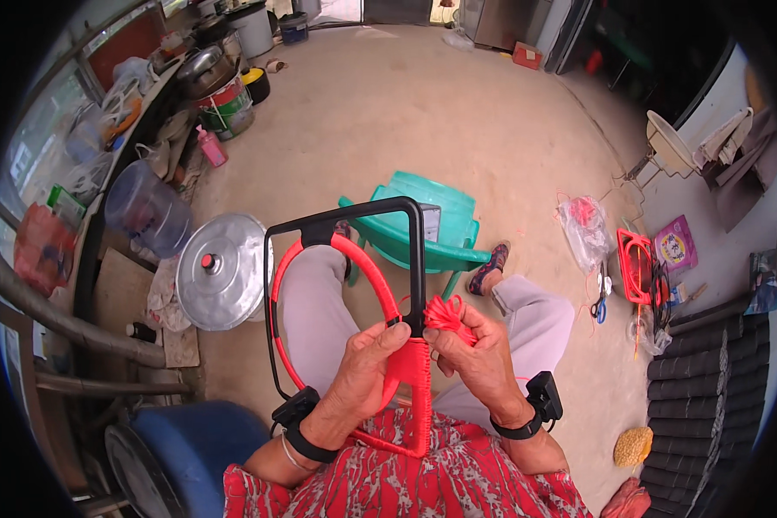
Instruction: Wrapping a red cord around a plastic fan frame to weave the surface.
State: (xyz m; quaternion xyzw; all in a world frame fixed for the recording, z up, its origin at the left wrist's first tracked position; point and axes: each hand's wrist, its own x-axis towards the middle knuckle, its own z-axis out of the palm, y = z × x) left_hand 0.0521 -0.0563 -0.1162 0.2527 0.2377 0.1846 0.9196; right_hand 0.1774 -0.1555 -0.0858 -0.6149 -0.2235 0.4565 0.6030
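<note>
In front of my lap stands a black tubular frame [418, 250] with a round ring inside it. Red cord wraps most of the ring [368, 269] and the frame's near right corner [421, 393]; the upper tube is bare black. My left hand [358, 371] is closed on the frame where the ring meets the right side tube, its thumb at the upper end of the red wrapping. Just right of that tube, my right hand [483, 358] pinches a looped bundle of red cord [449, 319]. The strand between bundle and frame is mostly hidden by my fingers.
A green plastic chair [423, 203] stands beyond my knees. On the left are a large metal lid [220, 281] and a blue barrel [203, 457]. Scissors [599, 308], a plastic bag of red cord [584, 226] and another red-wrapped frame [634, 266] are at the right.
</note>
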